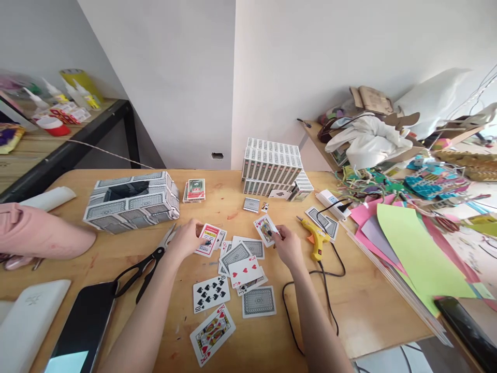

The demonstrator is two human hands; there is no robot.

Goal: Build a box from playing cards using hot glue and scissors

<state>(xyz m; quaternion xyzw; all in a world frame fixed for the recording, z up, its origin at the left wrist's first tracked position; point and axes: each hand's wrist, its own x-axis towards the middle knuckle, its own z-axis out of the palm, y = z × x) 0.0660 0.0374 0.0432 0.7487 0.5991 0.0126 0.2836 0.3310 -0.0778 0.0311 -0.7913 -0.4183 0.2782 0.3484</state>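
My left hand (191, 239) is closed on the edge of a red-and-white printed card (210, 238), which lies over a card marked 2. My right hand (288, 245) pinches a heart face card (265, 229) by its right edge, tilted above the table. Between my hands spreads a loose pile of playing cards, with a three of hearts (246, 272) on top and a patterned card back (236, 257) behind it. Nearer to me lie a ten of spades (212, 294), a king of hearts (213, 334) and a face-down card (259, 302).
Behind stands a stack of card boxes (272, 166). On the left are a box covered with cards (132, 203), black scissors (145, 267) and a phone (83, 326). A yellow glue gun (317, 239) with its cord, a power strip (333, 204) and coloured paper (423, 248) lie right.
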